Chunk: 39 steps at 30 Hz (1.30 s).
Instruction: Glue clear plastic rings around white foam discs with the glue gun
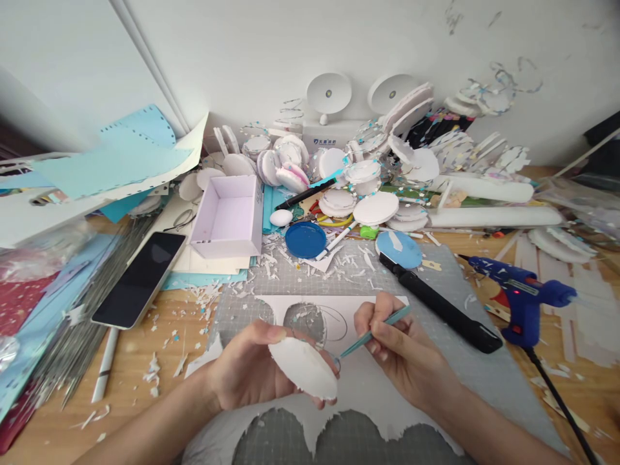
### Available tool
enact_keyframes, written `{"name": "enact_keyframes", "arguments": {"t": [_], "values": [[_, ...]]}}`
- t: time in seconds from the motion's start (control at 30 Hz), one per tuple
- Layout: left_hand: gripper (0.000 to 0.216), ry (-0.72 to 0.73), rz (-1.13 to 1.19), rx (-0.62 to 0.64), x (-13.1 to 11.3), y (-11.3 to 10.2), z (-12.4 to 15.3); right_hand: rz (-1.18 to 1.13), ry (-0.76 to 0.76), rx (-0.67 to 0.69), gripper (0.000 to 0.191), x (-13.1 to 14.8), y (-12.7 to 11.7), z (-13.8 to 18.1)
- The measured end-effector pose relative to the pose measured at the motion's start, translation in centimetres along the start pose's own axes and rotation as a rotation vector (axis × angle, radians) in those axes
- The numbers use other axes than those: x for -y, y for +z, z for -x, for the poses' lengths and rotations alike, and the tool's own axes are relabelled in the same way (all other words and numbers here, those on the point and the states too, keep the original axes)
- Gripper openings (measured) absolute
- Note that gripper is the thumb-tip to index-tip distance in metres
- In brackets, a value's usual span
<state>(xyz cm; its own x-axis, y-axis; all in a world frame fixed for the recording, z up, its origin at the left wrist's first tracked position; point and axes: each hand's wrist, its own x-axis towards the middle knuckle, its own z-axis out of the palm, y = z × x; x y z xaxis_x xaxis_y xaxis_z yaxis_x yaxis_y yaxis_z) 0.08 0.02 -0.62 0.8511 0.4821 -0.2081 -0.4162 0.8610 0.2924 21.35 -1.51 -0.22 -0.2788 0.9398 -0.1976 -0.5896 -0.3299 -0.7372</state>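
Observation:
My left hand (256,368) grips a white round foam-like disc (305,368) by its edge, thumb on top and fingers beneath. The disc is tilted and its rim is rough. In my right hand (394,349) is a slim teal pointed tool (375,330), pinched between thumb and fingers. Its tip points at the disc's right edge, near my left fingertips; whether they touch I cannot tell. Under both hands lies a white foam sheet (361,381) with round holes cut from it and a circle outline drawn on it. A grey cutting mat (504,387) is beneath.
Blue glue gun (526,294) with a cord stands at right, beside a black handled tool (436,307). A phone (140,279) and white box (225,216) are at left. Blue lid (305,239), white scraps and many stacked discs (334,161) fill the back.

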Motion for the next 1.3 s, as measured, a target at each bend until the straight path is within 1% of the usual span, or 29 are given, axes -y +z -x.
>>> {"name": "enact_keyframes", "arguments": {"t": [0.3, 0.4, 0.5, 0.6, 0.67, 0.73, 0.83, 0.9, 0.97, 1.03, 1.13, 1.3], "values": [[0.04, 0.025, 0.001, 0.021, 0.1, -0.2, 0.2, 0.01, 0.011, -0.001, 0.018, -0.1, 0.1, 0.0], [0.041, 0.058, -0.037, 0.024, 0.0, 0.0, 0.2, 0.018, -0.009, 0.018, 0.015, 0.0, 0.0, 0.0], [0.045, 0.098, -0.123, 0.017, -0.3, 0.2, 0.3, -0.02, -0.04, -0.004, 0.013, 0.0, -0.2, -0.3], [0.051, 0.133, -0.303, -0.004, -0.9, 0.4, 0.4, -0.082, -0.046, -0.059, 0.019, 0.2, -0.4, -0.8], [0.054, 0.173, -0.489, -0.014, -1.3, 0.5, 0.6, -0.121, -0.045, -0.124, 0.022, 0.3, -0.5, -1.2], [0.055, 0.252, -0.712, -0.037, -1.8, 0.8, 0.9, -0.132, -0.059, -0.2, 0.023, 0.4, -0.6, -1.6], [0.057, 0.374, -1.079, -0.135, -2.4, 1.3, 1.7, -0.132, -0.11, -0.274, 0.023, 0.3, -0.9, -2.2], [0.061, 0.41, -1.322, -0.223, -2.6, 1.6, 2.3, -0.142, -0.132, -0.291, 0.022, 0.0, -1.2, -2.6], [0.064, 0.437, -1.51, -0.282, -2.8, 1.6, 2.8, -0.143, -0.145, -0.304, 0.022, -0.3, -1.4, -2.9], [0.063, 0.47, -1.631, -0.305, -2.9, 1.2, 3.0, -0.124, -0.156, -0.32, 0.021, -0.5, -1.6, -3.0], [0.061, 0.512, -1.731, -0.3, -3.0, 0.0, 2.9, -0.064, -0.191, -0.336, 0.02, -0.6, -1.7, -3.1], [0.061, 0.499, -1.774, -0.249, -2.8, -1.6, 2.6, 0.122, -0.311, -0.333, 0.021, 0.2, -1.4, -3.2]]}}
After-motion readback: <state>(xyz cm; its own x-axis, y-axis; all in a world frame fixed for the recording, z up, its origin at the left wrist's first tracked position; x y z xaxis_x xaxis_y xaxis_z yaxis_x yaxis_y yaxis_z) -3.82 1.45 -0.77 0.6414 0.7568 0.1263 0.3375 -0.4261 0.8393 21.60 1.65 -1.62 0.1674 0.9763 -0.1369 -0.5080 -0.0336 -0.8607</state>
